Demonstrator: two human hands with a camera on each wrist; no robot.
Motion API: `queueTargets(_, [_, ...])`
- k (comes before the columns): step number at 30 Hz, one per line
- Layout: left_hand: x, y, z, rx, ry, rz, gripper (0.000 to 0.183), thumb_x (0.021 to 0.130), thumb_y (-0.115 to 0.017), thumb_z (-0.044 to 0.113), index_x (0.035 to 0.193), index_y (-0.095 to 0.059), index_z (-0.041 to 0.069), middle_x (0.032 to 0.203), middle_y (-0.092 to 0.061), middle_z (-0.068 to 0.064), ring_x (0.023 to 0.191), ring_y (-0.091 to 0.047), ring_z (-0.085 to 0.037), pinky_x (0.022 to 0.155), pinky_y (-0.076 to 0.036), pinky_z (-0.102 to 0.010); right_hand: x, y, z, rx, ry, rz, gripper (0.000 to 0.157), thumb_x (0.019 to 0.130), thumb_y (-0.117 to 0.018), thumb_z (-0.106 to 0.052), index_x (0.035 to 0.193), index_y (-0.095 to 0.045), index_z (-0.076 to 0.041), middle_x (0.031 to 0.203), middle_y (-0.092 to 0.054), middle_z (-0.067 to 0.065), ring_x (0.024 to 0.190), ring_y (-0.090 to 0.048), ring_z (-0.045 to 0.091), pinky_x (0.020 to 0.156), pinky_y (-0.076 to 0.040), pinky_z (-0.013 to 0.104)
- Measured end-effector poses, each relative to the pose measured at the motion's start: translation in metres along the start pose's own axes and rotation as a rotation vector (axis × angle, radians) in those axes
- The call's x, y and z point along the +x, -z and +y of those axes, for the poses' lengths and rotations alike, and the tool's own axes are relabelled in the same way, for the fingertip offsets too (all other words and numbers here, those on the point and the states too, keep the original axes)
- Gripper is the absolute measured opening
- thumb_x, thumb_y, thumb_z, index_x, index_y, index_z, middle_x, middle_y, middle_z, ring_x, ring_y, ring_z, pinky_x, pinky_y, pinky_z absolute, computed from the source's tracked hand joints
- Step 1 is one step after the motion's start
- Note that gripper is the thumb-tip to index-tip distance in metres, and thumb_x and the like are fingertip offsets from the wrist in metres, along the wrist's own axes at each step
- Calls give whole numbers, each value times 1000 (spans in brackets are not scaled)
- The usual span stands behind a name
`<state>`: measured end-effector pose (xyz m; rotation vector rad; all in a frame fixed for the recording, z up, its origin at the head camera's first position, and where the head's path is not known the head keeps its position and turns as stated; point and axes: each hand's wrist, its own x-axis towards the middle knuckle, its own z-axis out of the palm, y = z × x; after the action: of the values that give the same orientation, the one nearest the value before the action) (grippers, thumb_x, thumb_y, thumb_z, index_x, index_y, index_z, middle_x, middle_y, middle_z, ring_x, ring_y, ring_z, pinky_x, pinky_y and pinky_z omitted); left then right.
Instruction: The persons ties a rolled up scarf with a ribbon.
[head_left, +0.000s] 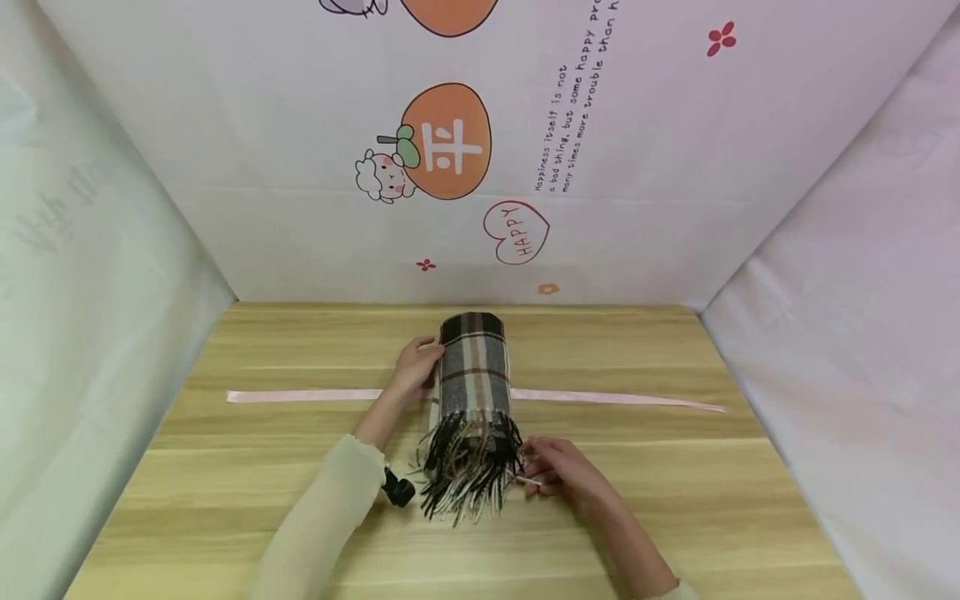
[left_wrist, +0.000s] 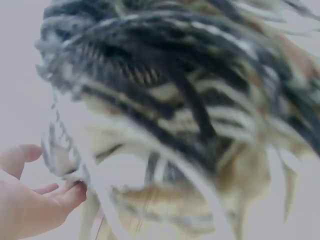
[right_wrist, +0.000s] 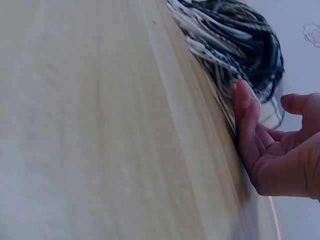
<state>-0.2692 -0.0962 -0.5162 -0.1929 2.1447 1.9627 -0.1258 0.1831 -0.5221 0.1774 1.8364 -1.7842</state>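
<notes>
A rolled plaid scarf in grey, white, black and brown lies lengthwise on the wooden table, its fringe spread toward the near side. My left hand rests against the left side of the roll near its far end; part of its fingers is hidden. In the left wrist view, blurred fringe fills most of the picture. Beside the fringe on the right is my right hand, palm turned inward, fingers lightly bent and thumb apart. A pale strand lies across its fingers.
A pink ribbon runs crosswise under the roll, out to both sides. White printed sheeting stands behind the table, with plain white sheets at left and right. A small black device sits at my left wrist.
</notes>
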Motion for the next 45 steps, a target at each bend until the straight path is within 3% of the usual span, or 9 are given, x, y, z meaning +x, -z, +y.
queueTargets(4, [-12, 16, 1, 46, -32, -7, 46, 103, -52, 15, 146, -42, 1, 142, -53, -26, 128, -54, -39, 108, -43, -52, 3, 11, -3, -19, 67, 0, 42, 105, -49, -25, 126, -55, 11, 87, -70, 8, 65, -66, 12, 57, -49, 20])
queueTargets(8, [-21, 28, 2, 142, -98, -18, 36, 101, -51, 6, 135, -50, -5, 133, -57, -27, 124, -56, -40, 105, -47, -49, 10, 23, -14, -128, 168, 97, 37, 102, -54, -14, 128, -55, 13, 90, -71, 13, 67, -61, 12, 58, -49, 22])
queueTargets(11, [-24, 37, -1, 317, -171, -37, 30, 97, -52, -1, 127, -56, -6, 125, -62, -26, 119, -58, -39, 103, -48, -47, 21, 29, -24, -303, 261, 195, 32, 100, -58, -10, 125, -59, 10, 95, -70, 20, 71, -62, 17, 58, -52, 25])
queueTargets(17, [-27, 47, -11, 833, -358, -123, 39, 85, -71, 3, 123, -65, 1, 122, -66, -20, 118, -57, -38, 106, -42, -53, 53, 29, -40, -706, 404, 341, 26, 94, -66, -9, 118, -67, 1, 108, -67, 21, 89, -66, 27, 73, -55, 36])
queueTargets(20, [-27, 44, -13, 960, -367, -138, 34, 84, -75, 7, 118, -69, 6, 122, -62, -19, 118, -51, -41, 99, -40, -59, 70, 27, -45, -882, 490, 353, 28, 89, -66, -2, 117, -68, 2, 111, -66, 22, 97, -64, 33, 84, -54, 45])
queueTargets(28, [-28, 39, -13, 1027, -285, -119, 7, 89, -70, 10, 84, -65, 12, 111, -54, -13, 108, -46, -37, 86, -40, -59, 92, 21, -47, -1139, 556, 320, 17, 83, -69, 3, 100, -69, 1, 102, -63, 19, 98, -55, 37, 91, -45, 51])
queueTargets(37, [-25, 43, -14, 1024, -416, -246, 13, 92, -62, 6, 101, -53, 7, 83, -63, -8, 70, -55, -20, 63, -46, -34, 95, 20, -48, -1244, 522, 362, 18, 82, -63, 4, 96, -60, -7, 90, -64, 12, 85, -59, 34, 69, -50, 50])
queueTargets(41, [-26, 44, -18, 1042, -405, -180, 24, 84, -65, 1, 103, -52, 9, 82, -65, -9, 66, -54, -20, 58, -44, -32, 94, 22, -49, -1202, 487, 355, 34, 77, -64, 5, 107, -56, -9, 87, -70, 15, 74, -66, 31, 64, -53, 49])
queueTargets(45, [-27, 43, -21, 1052, -416, -49, 15, 88, -65, 5, 100, -56, 9, 82, -67, -10, 66, -60, -25, 58, -48, -37, 96, 22, -47, -1203, 507, 434, 26, 81, -66, -2, 106, -63, -7, 87, -72, 16, 71, -66, 32, 62, -53, 50])
